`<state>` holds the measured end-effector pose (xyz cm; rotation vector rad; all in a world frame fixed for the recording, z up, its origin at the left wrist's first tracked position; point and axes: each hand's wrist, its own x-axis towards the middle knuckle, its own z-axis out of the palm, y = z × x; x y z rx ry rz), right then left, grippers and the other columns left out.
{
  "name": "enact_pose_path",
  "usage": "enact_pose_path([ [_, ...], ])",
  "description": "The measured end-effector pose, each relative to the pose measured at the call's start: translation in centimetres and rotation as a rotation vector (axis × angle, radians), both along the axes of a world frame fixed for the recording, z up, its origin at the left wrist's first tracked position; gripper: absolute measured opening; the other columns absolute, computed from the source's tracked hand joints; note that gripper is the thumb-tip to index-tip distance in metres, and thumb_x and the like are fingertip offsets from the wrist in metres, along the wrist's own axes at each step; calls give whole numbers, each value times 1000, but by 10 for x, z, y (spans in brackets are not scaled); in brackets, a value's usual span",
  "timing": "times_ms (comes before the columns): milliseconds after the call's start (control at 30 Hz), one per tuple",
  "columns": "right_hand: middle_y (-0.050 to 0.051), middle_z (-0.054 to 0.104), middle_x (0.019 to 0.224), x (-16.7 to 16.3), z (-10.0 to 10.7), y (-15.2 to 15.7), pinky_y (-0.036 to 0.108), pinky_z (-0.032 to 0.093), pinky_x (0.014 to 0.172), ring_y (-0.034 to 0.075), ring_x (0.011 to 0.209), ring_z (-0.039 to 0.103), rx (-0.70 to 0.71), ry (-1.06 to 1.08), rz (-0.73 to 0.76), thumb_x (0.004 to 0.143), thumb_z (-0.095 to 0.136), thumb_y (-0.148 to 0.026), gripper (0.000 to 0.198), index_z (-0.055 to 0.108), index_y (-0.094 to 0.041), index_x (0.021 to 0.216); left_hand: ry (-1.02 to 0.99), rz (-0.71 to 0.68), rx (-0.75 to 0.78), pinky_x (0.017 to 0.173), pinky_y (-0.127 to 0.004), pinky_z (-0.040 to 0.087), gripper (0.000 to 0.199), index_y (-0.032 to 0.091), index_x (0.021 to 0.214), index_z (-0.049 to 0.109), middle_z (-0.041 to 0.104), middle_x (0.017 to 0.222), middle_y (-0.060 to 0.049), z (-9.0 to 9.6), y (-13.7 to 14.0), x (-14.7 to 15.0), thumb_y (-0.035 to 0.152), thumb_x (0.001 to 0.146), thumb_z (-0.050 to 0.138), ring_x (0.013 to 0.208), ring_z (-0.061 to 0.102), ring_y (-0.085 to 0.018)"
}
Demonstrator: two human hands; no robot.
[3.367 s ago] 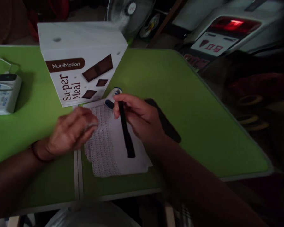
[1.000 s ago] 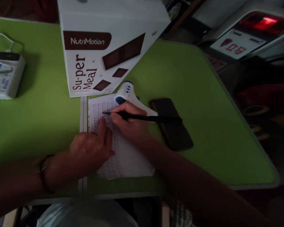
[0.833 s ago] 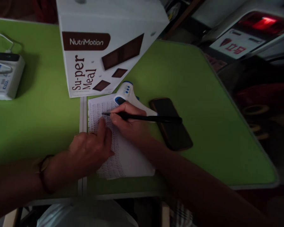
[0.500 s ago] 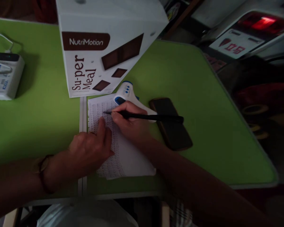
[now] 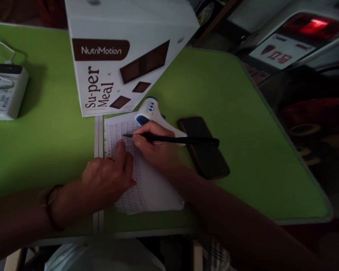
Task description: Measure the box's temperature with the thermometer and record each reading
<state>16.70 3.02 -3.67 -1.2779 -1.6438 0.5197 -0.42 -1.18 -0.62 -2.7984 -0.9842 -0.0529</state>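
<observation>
Green covers the whole surface (image 5: 214,94), split by a pale seam that runs toward me. Far left I see a white device (image 5: 4,96) with a cable leading off from it. Next along, a white box (image 5: 121,56) printed "NutriMotion Su-per Meal" stands upright at the far side, its lower edge just beyond the paper (image 5: 155,188).

My left hand (image 5: 107,178) lies flat on the paper's left half, fingers spread loosely and pressing the sheet down; a dark band sits on that wrist. The paper lies just right of the seam, covered in rows of small print on its left part, which I cannot read in this dim light.

My right hand (image 5: 155,146) pinches a black pen (image 5: 180,140) between thumb and fingers. The pen lies nearly level, its tip pointing left and touching the paper near the upper left corner, close above my left fingertips; its back end reaches out over the phone (image 5: 205,150).

Behind my right hand a white thermometer (image 5: 149,111) with blue buttons rests partly on the paper's top edge, just in front of the box. The dark phone lies face up just right of the paper, slanted. Off the surface at far right, a red light (image 5: 313,26) glows on a pale machine.
</observation>
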Motion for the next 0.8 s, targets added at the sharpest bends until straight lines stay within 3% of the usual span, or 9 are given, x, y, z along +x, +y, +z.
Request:
enact_pose_path([
  [133,-4,56,59,0,-2,0,26,45,54,11,55,50,62,-8,-3,76,57,-16,11,54,-21,67,25,2,-15,39,-31,45,58,4,124,63,52,137,-32,0,0,0,52,91,60,48,61,-18],
  [800,-4,58,58,2,-2,1,25,43,52,11,53,49,101,-35,-34,76,57,-18,10,56,-21,67,-41,-1,47,37,-31,44,57,7,116,67,57,134,-28,-3,1,0,55,86,66,45,60,-18],
])
